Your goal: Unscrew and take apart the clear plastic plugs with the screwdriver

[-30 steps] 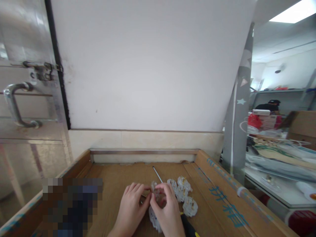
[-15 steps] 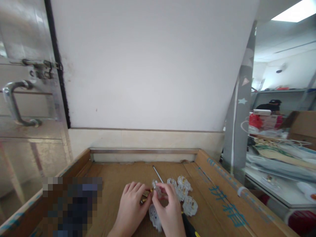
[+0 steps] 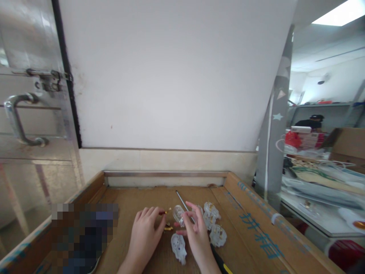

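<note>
My left hand [image 3: 146,232] pinches a small brass metal piece [image 3: 165,212] between thumb and forefinger. Another brass piece [image 3: 169,228] shows just below those fingertips. In my right hand [image 3: 196,230], thumb and fingers grip a clear plastic plug shell [image 3: 178,214], with some fingers lifted apart. A second clear shell [image 3: 178,246] lies on the cardboard between my wrists. To the right sit several clear shells with brass parts in them, the nearest shell [image 3: 218,236] lowest. Under my right hand runs a screwdriver [image 3: 180,198], its black and yellow handle partly hidden by my forearm.
A cardboard tray [image 3: 128,201] with raised sides forms the work surface; blue writing marks its right side. A blurred-out dark object [image 3: 88,239] lies at the left. Beyond are a metal door [image 3: 37,125], a white wall, and a cluttered table where a person [image 3: 310,121] works.
My hands have moved apart. The left has drawn back leftward with the brass piece; the right hand's fingers have spread around the clear shell. The lower shell is now more exposed.
</note>
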Tool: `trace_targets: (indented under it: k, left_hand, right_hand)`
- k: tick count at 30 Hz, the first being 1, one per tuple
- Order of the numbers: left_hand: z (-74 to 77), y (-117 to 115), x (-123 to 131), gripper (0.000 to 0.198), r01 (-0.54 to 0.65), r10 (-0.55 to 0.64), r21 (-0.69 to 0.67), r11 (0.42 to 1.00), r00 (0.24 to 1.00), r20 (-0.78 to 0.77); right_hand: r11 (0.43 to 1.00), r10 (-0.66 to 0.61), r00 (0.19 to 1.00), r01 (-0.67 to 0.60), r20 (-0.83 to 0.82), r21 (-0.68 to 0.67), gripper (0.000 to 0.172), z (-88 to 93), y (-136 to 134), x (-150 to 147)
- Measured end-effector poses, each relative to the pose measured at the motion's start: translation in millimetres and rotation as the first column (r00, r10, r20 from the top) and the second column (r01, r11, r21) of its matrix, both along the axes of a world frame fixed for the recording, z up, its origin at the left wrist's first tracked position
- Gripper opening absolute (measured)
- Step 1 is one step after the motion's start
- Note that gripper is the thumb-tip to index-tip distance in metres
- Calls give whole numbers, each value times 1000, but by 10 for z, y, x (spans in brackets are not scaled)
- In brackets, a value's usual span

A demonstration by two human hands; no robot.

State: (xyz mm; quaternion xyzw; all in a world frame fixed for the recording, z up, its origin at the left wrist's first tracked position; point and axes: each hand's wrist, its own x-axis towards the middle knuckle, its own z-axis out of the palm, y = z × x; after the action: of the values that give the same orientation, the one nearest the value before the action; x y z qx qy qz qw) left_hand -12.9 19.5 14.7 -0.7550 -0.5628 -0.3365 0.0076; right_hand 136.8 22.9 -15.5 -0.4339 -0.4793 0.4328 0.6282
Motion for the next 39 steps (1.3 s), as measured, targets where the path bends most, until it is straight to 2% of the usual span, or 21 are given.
trace_targets:
  k: [2,6,13,28,39]
  left_hand:
    - [6,-17,5,14,-10,10,7,1000,999,-47]
    - [0,-38,12,16,-8,6,-33,999,996,-84]
    - [-49,-8,7,15,-46,37,-94,994,995,-91]
    - [-143,29,2,15,-32,24,-83,996,995,-98]
    - [-135,22,26,13,15,-22,-117,993,998,-64]
  right_hand:
    - [997,-76,992,72,98,39,42,-23,-4,3]
    - [989,-126,958,101,258,106,42,-59,0,54]
    - [952,-295,846,223,444,208,39,-78,-20,82]
    - [916,-398,650,236,647,325,35,-153,-31,52]
    - [928,-371,589,230,718,292,32,-112,-55,43]
